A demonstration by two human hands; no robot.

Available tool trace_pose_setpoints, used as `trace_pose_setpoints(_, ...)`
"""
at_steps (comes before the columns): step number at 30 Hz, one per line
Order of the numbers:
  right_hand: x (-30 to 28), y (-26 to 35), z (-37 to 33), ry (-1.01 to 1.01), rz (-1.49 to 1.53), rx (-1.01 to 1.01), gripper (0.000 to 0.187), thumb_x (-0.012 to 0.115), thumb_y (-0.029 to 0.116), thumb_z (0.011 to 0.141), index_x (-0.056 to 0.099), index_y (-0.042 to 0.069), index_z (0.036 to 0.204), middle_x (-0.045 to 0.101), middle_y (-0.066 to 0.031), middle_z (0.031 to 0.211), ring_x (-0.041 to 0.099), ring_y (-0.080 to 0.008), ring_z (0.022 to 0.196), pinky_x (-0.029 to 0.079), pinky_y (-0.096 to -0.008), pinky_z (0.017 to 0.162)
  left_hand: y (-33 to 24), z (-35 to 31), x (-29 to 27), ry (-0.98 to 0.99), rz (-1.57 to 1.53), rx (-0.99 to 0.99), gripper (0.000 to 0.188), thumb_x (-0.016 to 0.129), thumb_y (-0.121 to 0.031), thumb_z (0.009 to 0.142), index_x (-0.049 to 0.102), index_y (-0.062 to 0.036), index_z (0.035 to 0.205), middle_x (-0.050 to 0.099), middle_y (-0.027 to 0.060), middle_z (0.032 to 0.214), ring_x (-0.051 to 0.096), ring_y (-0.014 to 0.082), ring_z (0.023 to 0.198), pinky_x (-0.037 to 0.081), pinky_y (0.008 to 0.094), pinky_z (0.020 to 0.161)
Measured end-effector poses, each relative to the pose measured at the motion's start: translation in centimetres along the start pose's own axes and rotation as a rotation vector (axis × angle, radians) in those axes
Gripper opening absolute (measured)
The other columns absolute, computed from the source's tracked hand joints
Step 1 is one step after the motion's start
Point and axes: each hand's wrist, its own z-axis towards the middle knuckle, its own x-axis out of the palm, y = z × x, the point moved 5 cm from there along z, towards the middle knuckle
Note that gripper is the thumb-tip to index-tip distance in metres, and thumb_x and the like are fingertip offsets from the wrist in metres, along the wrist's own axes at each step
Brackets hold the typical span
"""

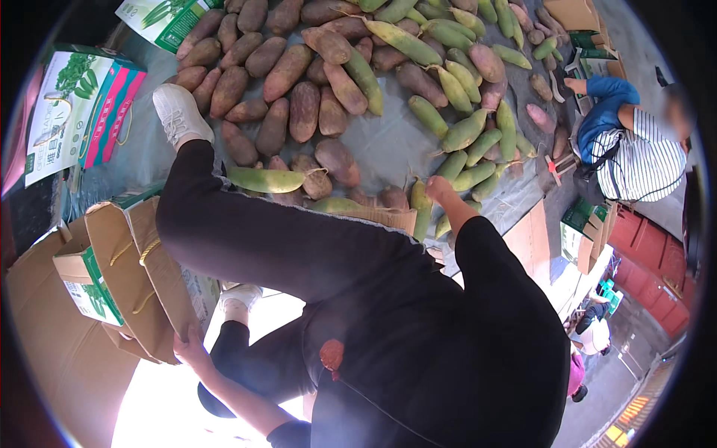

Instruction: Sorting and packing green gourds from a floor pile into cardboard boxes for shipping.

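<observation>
My left hand (190, 349) grips the lower edge of an open cardboard box (142, 287) beside my leg, its fingers partly hidden by the flap. The box has green and white printed sides and yellow cord handles. Beyond my raised knee, my right hand (442, 191) reaches down to the pile, against the top end of a green radish (420, 213). The fingers are mostly turned away, so their grip is unclear. Close by lie more green radishes (472, 176) and several dark reddish radishes (337, 161). A cardboard edge (385, 218) shows just over my thigh.
Printed cartons (71, 112) stand at the left, on a grey-blue sheet (388, 138) under the radishes. A red-handled tool (553, 170) lies to the right. Beyond it sits a person in a striped shirt (642, 160), with an open carton (586, 235) nearby. More people (594, 336) are farther off.
</observation>
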Motion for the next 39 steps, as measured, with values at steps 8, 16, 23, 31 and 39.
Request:
trace_pose_setpoints(8, 0.6, 1.3, 0.0, -0.050, -0.035, -0.012, 0.029, 0.058, 0.020, 0.074, 0.060, 0.003, 0.098, 0.063, -0.0205, 0.095, 0.060, -0.0371, 0.094, 0.048, -0.0404, 0.080, -0.3, 0.3, 0.5, -0.001, -0.046, 0.017, 0.024, 0.058, -0.009, 0.080, 0.061, 0.0057, 0.099, 0.065, 0.0143, 0.082, 0.063, 0.0226, 0.074, 0.048, 0.0339, 0.070)
trace_pose_setpoints(16, 0.7, 3.6, -1.3, 0.110, -0.042, 0.106, 0.041, 0.053, 0.020, 0.078, 0.049, 0.002, 0.115, 0.053, -0.0187, 0.121, 0.047, -0.0378, 0.115, 0.040, -0.0405, 0.096, 0.6, 0.3, 0.2, -0.002, -0.012, 0.013, 0.024, 0.056, -0.007, 0.080, 0.060, 0.0056, 0.100, 0.065, 0.0169, 0.085, 0.063, 0.0265, 0.077, 0.048, 0.0353, 0.072)
trace_pose_setpoints(23, 2.7, 3.1, 1.1, 0.001, -0.042, 0.017, 0.037, 0.058, 0.012, 0.068, 0.060, 0.008, 0.105, 0.061, -0.0174, 0.105, 0.057, -0.0355, 0.101, 0.047, -0.0402, 0.086, 0.2, 0.1, 0.2, 0.013, -0.033, -0.044, 0.026, 0.053, -0.003, 0.079, 0.060, 0.0063, 0.101, 0.064, 0.0168, 0.085, 0.062, 0.0248, 0.077, 0.047, 0.0342, 0.073)
trace_pose_setpoints(31, 3.6, 4.9, 1.6, 0.002, -0.144, -0.137, 0.032, 0.058, 0.010, 0.066, 0.063, 0.010, 0.098, 0.063, -0.0155, 0.099, 0.058, -0.0330, 0.099, 0.048, -0.0392, 0.084, 0.1, 0.2, 0.1, 0.014, -0.010, -0.038, 0.026, 0.053, -0.001, 0.078, 0.060, 0.0059, 0.102, 0.065, 0.0169, 0.085, 0.063, 0.0260, 0.078, 0.047, 0.0344, 0.074)
trace_pose_setpoints(39, 1.9, 5.4, -0.1, 0.011, 0.058, 0.020, 0.026, 0.060, 0.026, 0.075, 0.063, 0.010, 0.095, 0.065, -0.0127, 0.092, 0.060, -0.0308, 0.094, 0.047, -0.0374, 0.082, 0.6, 0.0, -0.1, 0.009, -0.023, -0.042, 0.026, 0.054, -0.002, 0.078, 0.059, 0.0058, 0.102, 0.065, 0.0176, 0.085, 0.064, 0.0271, 0.079, 0.047, 0.0346, 0.074)
